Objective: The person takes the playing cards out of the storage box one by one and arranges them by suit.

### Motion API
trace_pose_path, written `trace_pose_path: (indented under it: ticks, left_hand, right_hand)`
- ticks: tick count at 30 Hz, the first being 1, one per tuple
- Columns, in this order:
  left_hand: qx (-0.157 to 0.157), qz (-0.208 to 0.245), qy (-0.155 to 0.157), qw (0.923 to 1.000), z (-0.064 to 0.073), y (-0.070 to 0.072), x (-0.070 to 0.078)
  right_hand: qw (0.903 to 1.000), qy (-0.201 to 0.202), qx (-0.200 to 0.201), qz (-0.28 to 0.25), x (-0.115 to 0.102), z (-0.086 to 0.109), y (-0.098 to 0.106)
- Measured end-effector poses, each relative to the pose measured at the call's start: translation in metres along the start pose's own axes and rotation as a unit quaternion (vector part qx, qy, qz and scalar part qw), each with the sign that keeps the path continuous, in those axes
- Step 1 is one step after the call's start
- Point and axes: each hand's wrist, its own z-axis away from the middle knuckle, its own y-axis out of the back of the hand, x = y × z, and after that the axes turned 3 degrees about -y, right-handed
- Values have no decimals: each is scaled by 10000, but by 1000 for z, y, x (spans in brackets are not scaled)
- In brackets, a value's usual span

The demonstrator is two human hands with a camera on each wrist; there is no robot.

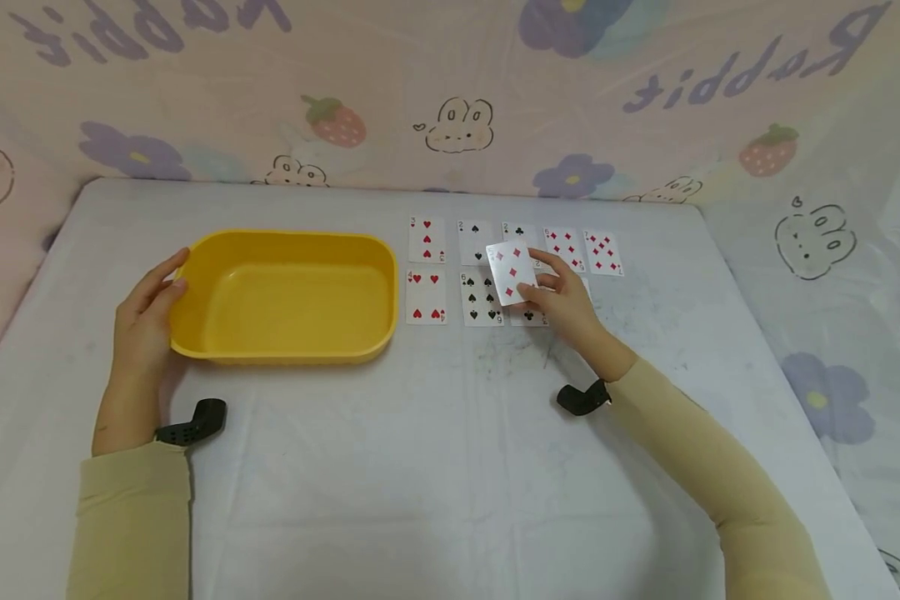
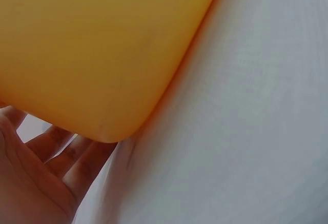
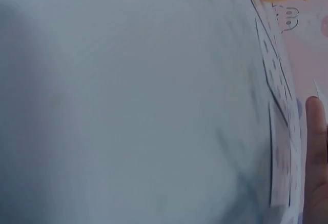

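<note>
My right hand (image 1: pixel 566 308) pinches a five of diamonds (image 1: pixel 508 271) between thumb and fingers, held above the laid-out cards. It overlaps the two of clubs (image 1: pixel 520 229) in the upper row and a clubs card (image 1: pixel 529 317) in the lower row. At the far left, my left hand (image 1: pixel 141 321) grips the left end of a yellow plastic basin (image 1: pixel 285 357), thumb at the rim. The left wrist view shows its fingers (image 2: pixel 84 170) against the basin's outer wall (image 2: pixel 102 60). Only part of the right thumb (image 3: pixel 316 142) shows in the right wrist view.
Face-up cards lie in two rows right of the basin: three of hearts (image 1: pixel 427 240), two of spades (image 1: pixel 472 242), six of diamonds (image 1: pixel 565 248), seven of diamonds (image 1: pixel 604 252), four of hearts (image 1: pixel 425 298), six of spades (image 1: pixel 480 302). A patterned curtain (image 1: pixel 390 83) hangs behind the white-covered table (image 1: pixel 390 483).
</note>
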Motion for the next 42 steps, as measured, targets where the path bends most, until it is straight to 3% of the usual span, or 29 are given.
trace_pose_path:
  ticks: [6,18,26,29,38,42]
  left_hand:
    - [1,38,-51,10000,0,-1,0]
    - [40,30,-37,10000,0,-1,1]
    - [79,270,-18,9996,1,-2,0]
    - [62,330,18,9994,0,-2,1]
    - [45,669,-17,9977,-1,-2,-1]
    - [73,607,-9,9981,-1,-2,0]
  right_hand:
    - [9995,-184,244,57,8,8,22]
    - [9967,-217,472,-618,20,18,55]
    - [9974,-278,665,-59,26,23,75]
    - [9963,-302,748,-282,30,24,84]
    - [9867,-488,1407,-653,35,32,104]
    - [9833,-586,1601,-639,36,35,108]
